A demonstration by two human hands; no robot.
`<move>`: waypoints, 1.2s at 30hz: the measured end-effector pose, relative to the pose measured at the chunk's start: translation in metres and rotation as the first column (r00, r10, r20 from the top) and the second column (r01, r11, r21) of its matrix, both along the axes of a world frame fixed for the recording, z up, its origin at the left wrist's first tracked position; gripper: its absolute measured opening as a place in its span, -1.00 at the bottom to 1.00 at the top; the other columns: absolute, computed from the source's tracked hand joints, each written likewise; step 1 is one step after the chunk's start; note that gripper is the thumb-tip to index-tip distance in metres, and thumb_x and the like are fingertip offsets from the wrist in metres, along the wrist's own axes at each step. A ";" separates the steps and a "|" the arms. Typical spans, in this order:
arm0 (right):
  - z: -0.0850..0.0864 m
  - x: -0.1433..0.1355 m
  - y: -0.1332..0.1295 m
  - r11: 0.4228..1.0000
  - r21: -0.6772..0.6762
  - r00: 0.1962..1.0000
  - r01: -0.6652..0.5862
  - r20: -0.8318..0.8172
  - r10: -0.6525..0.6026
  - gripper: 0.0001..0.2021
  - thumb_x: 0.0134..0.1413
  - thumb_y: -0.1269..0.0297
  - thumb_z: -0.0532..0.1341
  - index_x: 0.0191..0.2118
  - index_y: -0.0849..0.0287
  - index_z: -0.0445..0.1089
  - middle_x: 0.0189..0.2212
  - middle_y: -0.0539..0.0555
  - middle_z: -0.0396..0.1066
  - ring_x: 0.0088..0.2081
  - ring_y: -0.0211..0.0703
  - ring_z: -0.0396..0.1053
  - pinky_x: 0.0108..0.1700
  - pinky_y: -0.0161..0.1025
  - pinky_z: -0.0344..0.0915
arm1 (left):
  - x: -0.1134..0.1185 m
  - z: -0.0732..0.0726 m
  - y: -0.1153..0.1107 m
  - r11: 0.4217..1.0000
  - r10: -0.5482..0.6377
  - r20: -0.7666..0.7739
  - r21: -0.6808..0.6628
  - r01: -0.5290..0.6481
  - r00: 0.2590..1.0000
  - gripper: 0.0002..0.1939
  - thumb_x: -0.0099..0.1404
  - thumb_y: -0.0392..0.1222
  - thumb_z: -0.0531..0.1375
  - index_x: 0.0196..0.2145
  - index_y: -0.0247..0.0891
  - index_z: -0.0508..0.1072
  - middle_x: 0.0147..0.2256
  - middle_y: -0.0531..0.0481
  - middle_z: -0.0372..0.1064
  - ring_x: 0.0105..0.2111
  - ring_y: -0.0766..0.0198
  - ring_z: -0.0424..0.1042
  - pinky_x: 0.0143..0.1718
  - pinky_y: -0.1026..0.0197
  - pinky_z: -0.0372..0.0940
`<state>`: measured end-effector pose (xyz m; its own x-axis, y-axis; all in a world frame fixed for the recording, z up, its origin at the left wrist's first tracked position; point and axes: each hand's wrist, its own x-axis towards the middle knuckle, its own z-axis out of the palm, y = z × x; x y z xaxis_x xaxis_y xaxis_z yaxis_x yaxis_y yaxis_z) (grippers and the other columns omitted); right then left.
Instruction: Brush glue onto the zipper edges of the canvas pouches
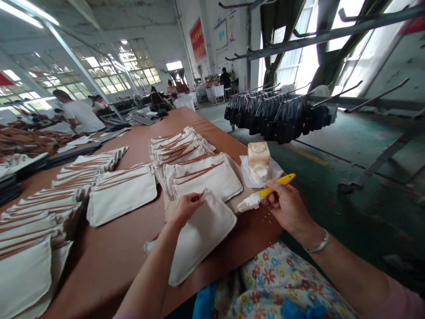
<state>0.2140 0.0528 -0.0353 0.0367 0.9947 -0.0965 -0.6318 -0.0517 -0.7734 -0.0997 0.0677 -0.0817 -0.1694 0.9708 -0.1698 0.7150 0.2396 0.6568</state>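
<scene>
My left hand [188, 207] pinches the upper edge of a cream fabric pouch [206, 235], which lies tilted towards me at the table's near edge. In my right hand [288, 204] is a paintbrush [276, 185] with a yellow handle. White paste coats its bristles, which point left, just beyond the pouch's right corner. Behind the brush, a squarish plastic container [259, 156] with white paste at its opening rests on a white sheet [276, 170]. A stack of cream pouches [209, 177] with brown strips lies directly beyond my left hand.
More cream pouches [121, 190] lie in overlapping rows on the left of the brown table [122, 257]. To the right, a metal rack [299, 44] has long prongs, with dark bags [265, 119] hanging from it. Several people work farther back, one in a white shirt [81, 116].
</scene>
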 end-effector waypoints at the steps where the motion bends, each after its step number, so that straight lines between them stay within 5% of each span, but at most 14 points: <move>1: 0.002 -0.003 0.003 1.000 0.023 1.000 -0.003 0.014 0.002 -0.77 -0.07 0.28 0.42 -0.54 0.19 0.37 -0.74 -0.12 0.14 -0.66 -0.37 0.06 -0.57 -0.38 0.16 | 0.005 0.004 -0.009 0.999 -0.037 0.048 0.031 0.035 0.998 -0.55 0.24 0.05 0.22 -0.03 -0.29 0.57 -0.27 -0.08 0.55 -0.28 0.15 0.48 -0.29 0.23 0.32; 7: 0.002 -0.027 0.017 0.968 0.248 0.982 -0.027 0.190 -0.022 -0.80 0.05 0.20 0.33 -0.46 0.13 0.35 -0.69 -0.13 0.19 -0.62 -0.30 0.15 -0.52 -0.32 0.14 | 0.044 0.037 -0.053 0.944 -0.260 0.198 0.257 0.206 0.945 -0.65 0.22 0.04 0.29 -0.16 -0.23 0.65 -0.34 -0.02 0.39 -0.34 0.28 0.39 -0.33 0.30 0.29; 11: -0.003 -0.029 0.020 0.907 0.412 0.859 -0.084 0.491 -0.144 -0.80 0.18 0.18 0.25 -0.43 0.13 0.37 -0.64 -0.09 0.24 -0.55 -0.24 0.21 -0.42 -0.27 0.20 | 0.066 0.051 -0.069 0.930 -0.300 0.213 0.282 0.235 0.930 -0.73 0.24 -0.06 0.29 -0.18 -0.24 0.65 -0.36 -0.01 0.35 -0.37 0.31 0.37 -0.39 0.33 0.26; 15: 0.002 -0.016 0.015 0.869 0.494 0.789 0.000 0.534 -0.303 -0.77 0.25 0.14 0.21 -0.41 0.11 0.38 -0.62 -0.07 0.26 -0.53 -0.20 0.24 -0.40 -0.24 0.22 | 0.073 0.050 -0.073 0.923 -0.331 0.220 0.280 0.265 0.918 -0.76 0.27 -0.11 0.27 -0.16 -0.22 0.64 -0.37 0.00 0.32 -0.38 0.32 0.35 -0.38 0.32 0.26; 21: 0.003 -0.013 0.005 0.864 0.485 0.753 -0.137 0.618 -0.227 -0.78 0.24 0.13 0.22 -0.38 0.11 0.42 -0.60 -0.03 0.30 -0.52 -0.17 0.27 -0.43 -0.25 0.21 | 0.078 0.046 -0.073 0.907 -0.381 0.209 0.271 0.321 0.901 -0.80 0.29 -0.09 0.27 -0.24 -0.24 0.62 -0.38 0.01 0.30 -0.38 0.32 0.34 -0.40 0.34 0.24; 27: -0.001 0.004 0.022 0.877 0.476 0.773 0.066 0.531 -0.347 -0.76 0.20 0.15 0.25 -0.46 0.10 0.39 -0.65 -0.06 0.27 -0.55 -0.18 0.26 -0.43 -0.24 0.21 | 0.081 0.049 -0.084 0.887 -0.386 0.138 0.327 0.326 0.912 -0.76 0.32 -0.03 0.26 -0.24 -0.24 0.62 -0.39 -0.01 0.37 -0.39 0.31 0.40 -0.40 0.33 0.28; 29: -0.001 0.010 0.024 0.893 0.445 0.831 0.066 0.470 -0.296 -0.73 0.20 0.18 0.24 -0.51 0.11 0.34 -0.68 -0.08 0.23 -0.59 -0.22 0.23 -0.46 -0.26 0.20 | 0.084 0.047 -0.091 0.850 -0.385 0.029 0.399 0.342 0.922 -0.80 0.34 -0.07 0.25 -0.24 -0.22 0.61 -0.37 -0.02 0.42 -0.39 0.31 0.43 -0.39 0.33 0.30; 32: -0.001 0.010 0.016 0.917 0.399 0.890 -0.002 0.418 -0.180 -0.74 0.20 0.19 0.25 -0.50 0.12 0.35 -0.69 -0.10 0.21 -0.60 -0.25 0.21 -0.46 -0.27 0.19 | 0.089 0.043 -0.104 0.718 -0.380 -0.246 0.529 0.452 0.892 -0.88 0.36 -0.16 0.24 -0.24 -0.19 0.59 -0.36 -0.02 0.46 -0.39 0.33 0.45 -0.35 0.33 0.31; 36: 0.008 0.008 -0.008 0.896 0.363 0.868 -0.256 0.494 0.047 -0.81 0.20 0.16 0.26 -0.37 0.14 0.42 -0.64 -0.10 0.25 -0.57 -0.26 0.21 -0.46 -0.29 0.17 | 0.092 0.039 -0.117 0.531 -0.287 -0.563 0.580 0.618 0.775 -0.93 0.36 -0.23 0.24 -0.21 -0.19 0.54 -0.38 -0.01 0.47 -0.42 0.33 0.44 -0.36 0.31 0.28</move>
